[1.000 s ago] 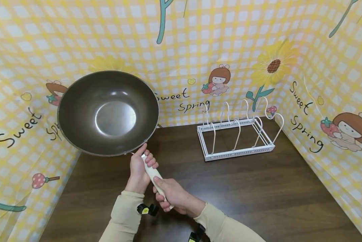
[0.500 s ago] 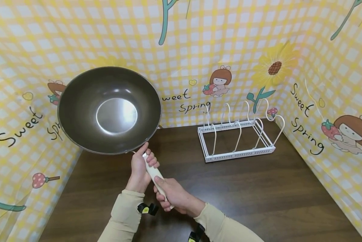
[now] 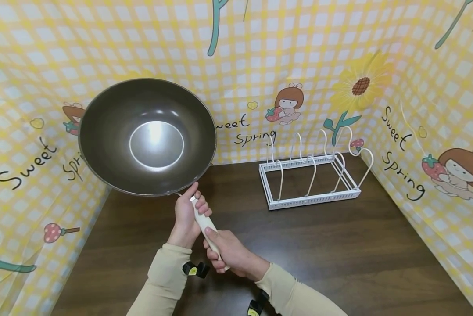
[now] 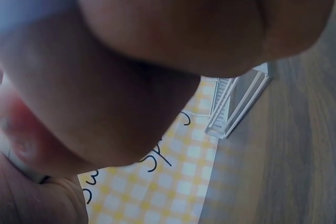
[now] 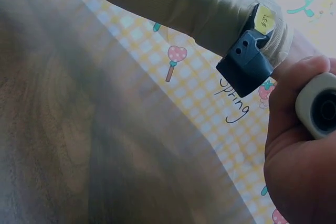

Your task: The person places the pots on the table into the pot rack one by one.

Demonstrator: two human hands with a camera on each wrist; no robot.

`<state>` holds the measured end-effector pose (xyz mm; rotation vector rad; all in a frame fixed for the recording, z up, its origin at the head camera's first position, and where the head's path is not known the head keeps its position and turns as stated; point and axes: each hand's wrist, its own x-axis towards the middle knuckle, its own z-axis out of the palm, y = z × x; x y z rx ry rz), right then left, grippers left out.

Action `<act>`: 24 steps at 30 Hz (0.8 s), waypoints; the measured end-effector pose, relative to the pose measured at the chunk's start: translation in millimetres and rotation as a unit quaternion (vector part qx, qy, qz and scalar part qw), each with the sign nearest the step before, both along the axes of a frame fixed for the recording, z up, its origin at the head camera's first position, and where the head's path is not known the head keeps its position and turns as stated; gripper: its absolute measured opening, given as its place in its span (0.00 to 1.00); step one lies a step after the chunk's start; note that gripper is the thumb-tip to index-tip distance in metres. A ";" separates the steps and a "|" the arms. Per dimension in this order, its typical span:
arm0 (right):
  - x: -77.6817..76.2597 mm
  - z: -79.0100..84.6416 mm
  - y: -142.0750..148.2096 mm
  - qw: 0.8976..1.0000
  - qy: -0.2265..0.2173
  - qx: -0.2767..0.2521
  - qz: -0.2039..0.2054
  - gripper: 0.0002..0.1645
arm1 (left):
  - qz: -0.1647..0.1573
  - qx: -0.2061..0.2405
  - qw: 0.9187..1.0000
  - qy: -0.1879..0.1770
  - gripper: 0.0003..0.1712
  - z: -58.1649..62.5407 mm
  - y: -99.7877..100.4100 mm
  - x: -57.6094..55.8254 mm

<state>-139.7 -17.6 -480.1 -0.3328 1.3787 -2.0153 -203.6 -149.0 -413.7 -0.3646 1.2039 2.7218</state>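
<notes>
Wok (image 3: 153, 140) and handle hang together from my two hands: the dark, wide bowl is tilted so that its inside faces me, raised over the back left part of the brown wood-grain table (image 3: 299, 245), with the checked cloth (image 3: 248, 52) behind it. My left hand (image 3: 186, 219) grips the upper end of the cream handle (image 3: 202, 222), just below the bowl, its fingers curled round the grip and its thumb stretched up toward the rim; I cannot tell whether the thumb tip touches the metal. My right hand (image 3: 234, 254) grasps the lower end, fingers wrapped underneath and thumb laid along the top, and from my right wrist I see the rounded butt of the handle with a dark hollow in it. A bright glare sits on the round, flat bottom inside the bowl. To the right, well apart from the wok, a white rack (image 3: 319, 199) stands on the table near the back cloth, its wire hoops (image 3: 282, 175) rising in two rows from a rectangular frame. I wear beige sleeves (image 3: 163, 272), and a black device (image 3: 195, 269) with a yellow label is at my left wrist. The left wrist view is mostly filled by my blurred fingers, with part of the rack beyond them.
</notes>
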 end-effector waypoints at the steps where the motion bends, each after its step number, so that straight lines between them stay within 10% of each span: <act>1: 0.0 -0.2 0.8 1.000 0.002 0.000 0.000 0.31 | 0.000 -0.002 1.000 0.000 0.23 0.4 1.1 -0.3; 24: -3.7 2.9 11.3 1.000 0.017 -0.009 0.012 0.32 | 0.001 -0.037 0.999 0.002 0.22 5.4 12.2 -5.0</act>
